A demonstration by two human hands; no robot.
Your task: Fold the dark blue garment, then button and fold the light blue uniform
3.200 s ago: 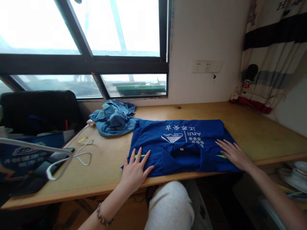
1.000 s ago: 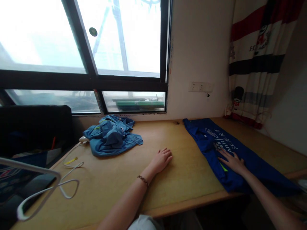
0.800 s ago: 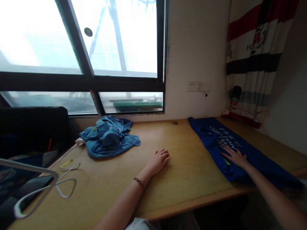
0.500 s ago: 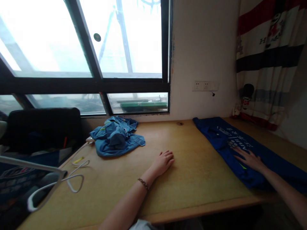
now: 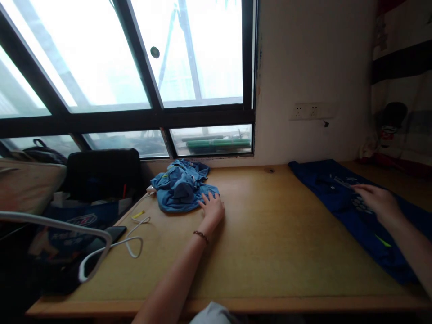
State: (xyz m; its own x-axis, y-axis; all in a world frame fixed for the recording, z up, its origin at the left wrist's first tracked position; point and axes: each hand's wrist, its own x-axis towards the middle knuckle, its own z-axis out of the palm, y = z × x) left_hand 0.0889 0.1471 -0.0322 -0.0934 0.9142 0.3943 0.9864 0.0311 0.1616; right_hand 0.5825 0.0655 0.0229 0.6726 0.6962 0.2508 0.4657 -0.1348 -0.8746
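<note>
My left hand lies on the wooden desk with its fingers stretched out, their tips touching the edge of a crumpled light-blue garment near the window. My right hand hovers flat over a folded dark-blue shirt with white print, which lies along the desk's right side. The right hand is slightly smeared by motion, its fingers spread and holding nothing.
A white clothes hanger and a white cable lie at the desk's left end, beside a dark phone. A black chair back stands left of the desk. A striped curtain hangs at the right; wall sockets sit above the desk.
My left hand slid left and away across the desk to the light-blue garment. My right hand lifted off the dark-blue shirt. The view turned leftward.
</note>
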